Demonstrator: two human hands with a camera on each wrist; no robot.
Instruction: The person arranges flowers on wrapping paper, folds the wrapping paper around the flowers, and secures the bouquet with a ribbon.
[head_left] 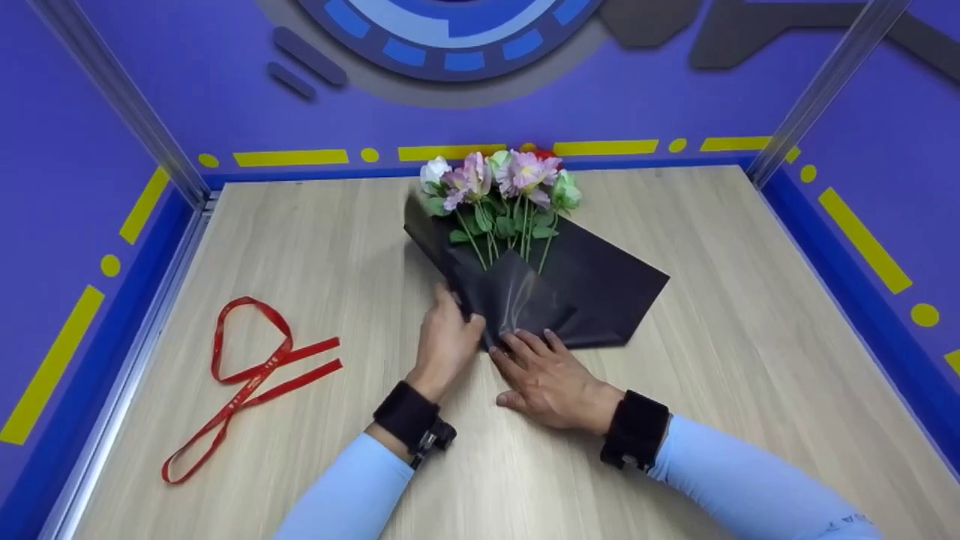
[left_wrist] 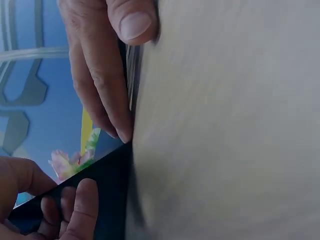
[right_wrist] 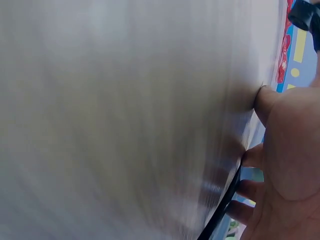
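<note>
A sheet of black wrapping paper (head_left: 600, 281) lies on the table under a bunch of artificial flowers (head_left: 526, 174) in pink, white, pale green and red. Its bottom corner is folded up over the lower stems, hiding their ends. At the paper's lower left edge, my left hand (head_left: 448, 334) grips the side, which stands raised off the table. In the left wrist view, the paper edge passes between the left hand's digits (left_wrist: 84, 207). My right hand (head_left: 555, 382) presses with fairly straight, spread fingers on the bottom edge of the fold.
To the left, a red ribbon (head_left: 259, 375) lies loosely looped on the wooden table (head_left: 742, 420). Blue-purple panels (head_left: 187, 97) with yellow marks enclose the back and both sides. The flower heads lie close to the back panel.
</note>
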